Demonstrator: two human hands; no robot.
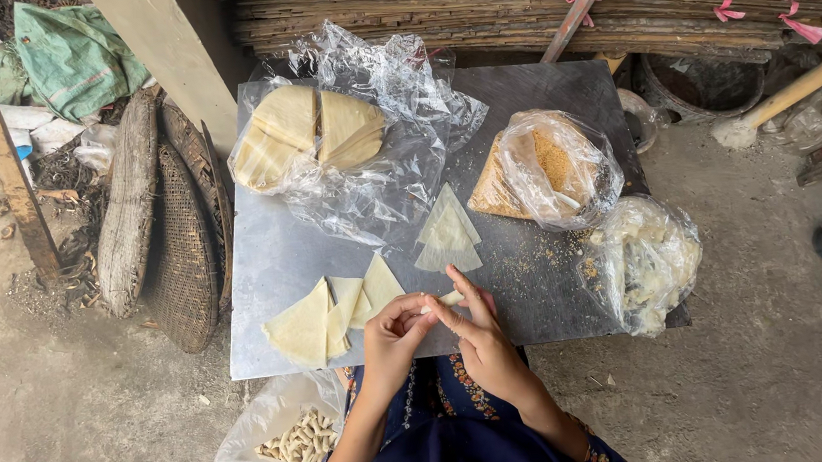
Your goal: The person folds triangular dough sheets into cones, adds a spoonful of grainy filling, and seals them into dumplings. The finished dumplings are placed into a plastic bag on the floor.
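Note:
Both hands meet at the near edge of a grey metal sheet (274, 264) that serves as a table. My left hand (392, 341) and my right hand (476, 333) pinch a small pale rolled wrapper piece (435, 305) between their fingertips. A loose stack of triangular dough wrappers (324, 315) lies just left of my hands. Two more triangles (448, 232) lie just beyond them.
A clear bag of stacked wrappers (306, 136) sits at the back left, a bag of brown crumb filling (546, 168) at the back right, and a bag of pale lumps (645, 259) at the right edge. A bag of finished rolls (300, 438) lies on the ground at lower left. Woven baskets (176, 244) lean on the left.

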